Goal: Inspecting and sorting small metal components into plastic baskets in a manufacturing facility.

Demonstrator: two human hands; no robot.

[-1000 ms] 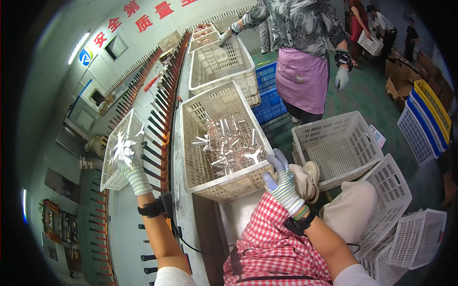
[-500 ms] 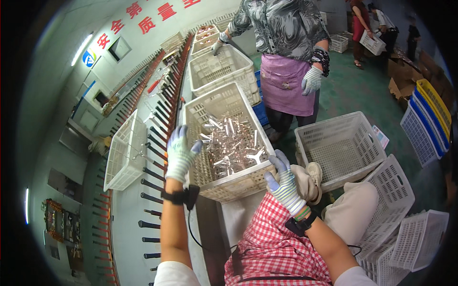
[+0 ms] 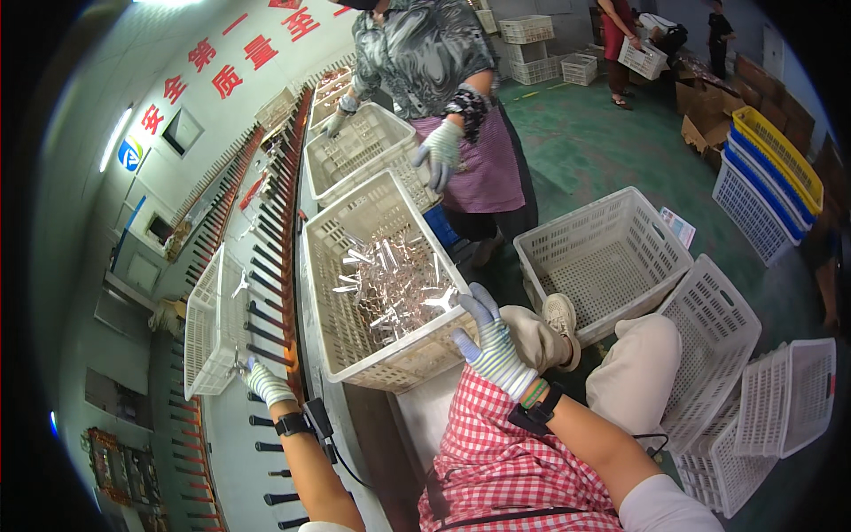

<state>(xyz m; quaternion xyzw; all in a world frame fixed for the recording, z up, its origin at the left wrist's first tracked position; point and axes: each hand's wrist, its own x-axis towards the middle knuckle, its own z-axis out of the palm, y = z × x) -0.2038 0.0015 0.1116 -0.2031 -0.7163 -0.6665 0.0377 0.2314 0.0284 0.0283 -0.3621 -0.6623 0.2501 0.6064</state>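
Note:
My left hand (image 3: 266, 381), in a striped glove, reaches to the near end of a white slotted basket (image 3: 211, 365) at the left. Its fingertips meet a small silver metal piece (image 3: 238, 358) there; whether they grip it is hidden. My right hand (image 3: 498, 350), gloved alike, is open, thumb apart from fingers, at the near right corner of a large off-white crate (image 3: 399, 359). Inside that crate lies a heap of shiny metal pieces (image 3: 386, 275). One three-armed silver piece (image 3: 441, 301) lies near that corner, beside my right fingertips.
Ahead, a co-worker in a purple apron (image 3: 479, 177) stands by another crate (image 3: 355, 151). Dark-handled rods (image 3: 266, 328) line the bench. An off-white crate (image 3: 603, 257) stands on the floor at right, with stacked baskets (image 3: 780, 399) nearer and blue and yellow ones (image 3: 771, 177) farther off.
My left hand has gone from above the crate's left side leftward to the basket. My right hand stays at the crate's corner. The co-worker's hand has come nearer the crate, and the view has shifted.

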